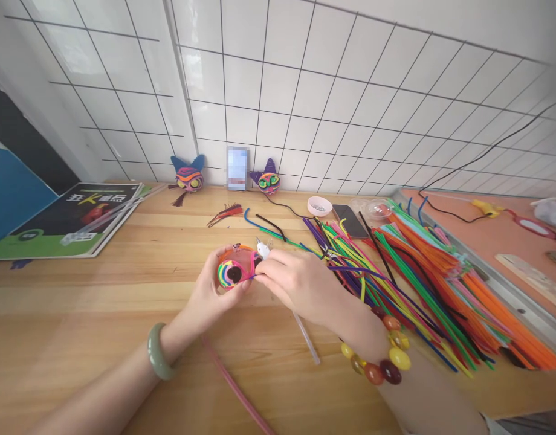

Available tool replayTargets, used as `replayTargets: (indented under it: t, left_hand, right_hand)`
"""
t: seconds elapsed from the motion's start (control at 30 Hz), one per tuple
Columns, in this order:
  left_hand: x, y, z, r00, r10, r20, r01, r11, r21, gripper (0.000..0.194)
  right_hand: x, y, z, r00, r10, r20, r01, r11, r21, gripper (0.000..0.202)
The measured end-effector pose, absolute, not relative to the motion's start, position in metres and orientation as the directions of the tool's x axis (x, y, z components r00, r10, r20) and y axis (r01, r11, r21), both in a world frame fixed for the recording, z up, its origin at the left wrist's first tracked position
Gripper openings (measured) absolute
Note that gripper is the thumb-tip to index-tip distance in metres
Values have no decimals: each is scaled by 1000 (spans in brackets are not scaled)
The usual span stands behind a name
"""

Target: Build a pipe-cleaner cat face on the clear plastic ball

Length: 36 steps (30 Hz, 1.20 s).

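My left hand (214,284), a green bangle on its wrist, holds a round craft piece (229,273) with a striped multicolour coil, a dark centre and an orange rim. Pinched at the right side of this piece, the fingers of my right hand (289,281) hold a thin dark blue or purple strand; its end is partly hidden by the fingers. Just beyond the right fingertips is the white tip of a glue gun (262,248), mostly covered by the hand. A clear glue stick (307,339) lies below my right hand.
Pipe cleaners (423,290) cover the right side, near a dark phone (349,221) and a pink bowl (320,206). Two finished-looking cat faces (188,175) and a lit phone (237,169) stand against the tiled wall. A book (69,220) lies left; red tassels (226,213) lie centrally.
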State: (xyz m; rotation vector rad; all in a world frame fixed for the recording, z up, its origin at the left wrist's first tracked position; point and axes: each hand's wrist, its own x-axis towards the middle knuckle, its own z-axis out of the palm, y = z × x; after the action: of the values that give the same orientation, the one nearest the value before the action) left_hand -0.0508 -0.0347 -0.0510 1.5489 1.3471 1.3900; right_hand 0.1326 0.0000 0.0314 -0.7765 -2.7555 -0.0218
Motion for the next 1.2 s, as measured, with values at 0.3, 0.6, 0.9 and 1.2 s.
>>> replayTargets:
  t: [0.3,0.6,0.9,1.2]
  left_hand:
    - [-50,-34,-52,-67,962,266,176,-251,952,61]
    - [-71,-11,-70,-117,907,405,607,-257,752,57]
    - [-87,-3,-75,-10,907,421,641,-317,699,64]
    - [-89,-4,-65,-3,929,369,624,-287,727,69]
  right_hand:
    - [139,4,37,-832,507,224,492,862,-124,17]
    - [141,7,41,-804,573,158,570,819,-68,21]
    - [142,7,40,-791,605,90,601,796,-69,20]
    - [142,6,41,-781,623,35,621,781,-64,21]
